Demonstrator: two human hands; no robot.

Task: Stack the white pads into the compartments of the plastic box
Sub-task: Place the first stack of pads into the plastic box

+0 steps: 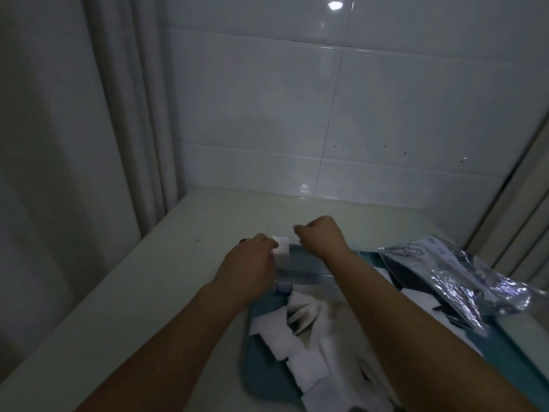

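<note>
both hands were held close together over the far end of the plastic box (300, 267). a small stack of white pads (73, 246) was pinched by the left hand (252, 260). the right hand (322, 237) was fisted; contents couldn't be told. step judged: seating the stack in a far compartment. next: align, press down, then fetch from the loose pads (303, 361) on the teal tray (258, 361).

Dim room in front of me, glossy white tiled wall (356, 99) straight ahead with a lamp's glare (335, 5) near the top, pale curtain (124, 114) hanging in folds to my left, pale tabletop (148, 278) pushed against the tiles.
</note>
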